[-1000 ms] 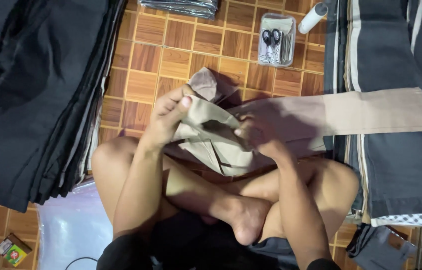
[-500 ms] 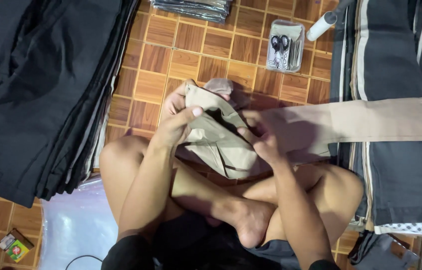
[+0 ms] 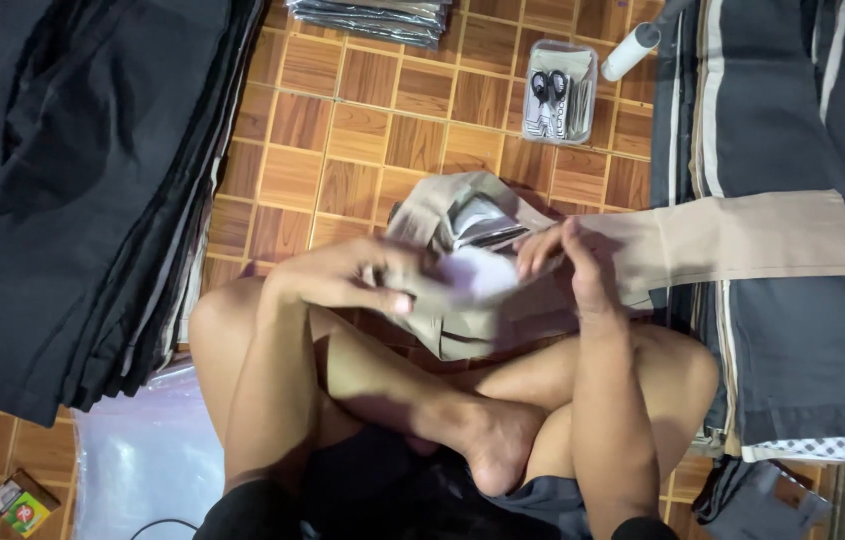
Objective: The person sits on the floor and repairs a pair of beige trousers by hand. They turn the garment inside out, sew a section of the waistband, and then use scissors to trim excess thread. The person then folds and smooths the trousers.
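I sit cross-legged on a wooden tile floor with beige trousers (image 3: 723, 240) across my lap. One leg of them stretches to the right over a pile of dark cloth. My left hand (image 3: 353, 275) grips the waist end of the trousers from the left. My right hand (image 3: 568, 260) pinches the fabric at the opened waistband, where a pale lining (image 3: 478, 275) and a shiny patch show. The two hands are close together, on either side of the opening.
A thick stack of black garments (image 3: 73, 180) lies at the left. Dark grey garments (image 3: 793, 330) are piled at the right. A clear tray with scissors (image 3: 558, 90) and a white tube (image 3: 631, 52) sit ahead. A plastic bag (image 3: 143, 450) and a small box (image 3: 21, 500) lie near left.
My left hand has slid down and left along the waist. The waistband has been pulled open, so the pale lining now shows. The view has shifted a little.
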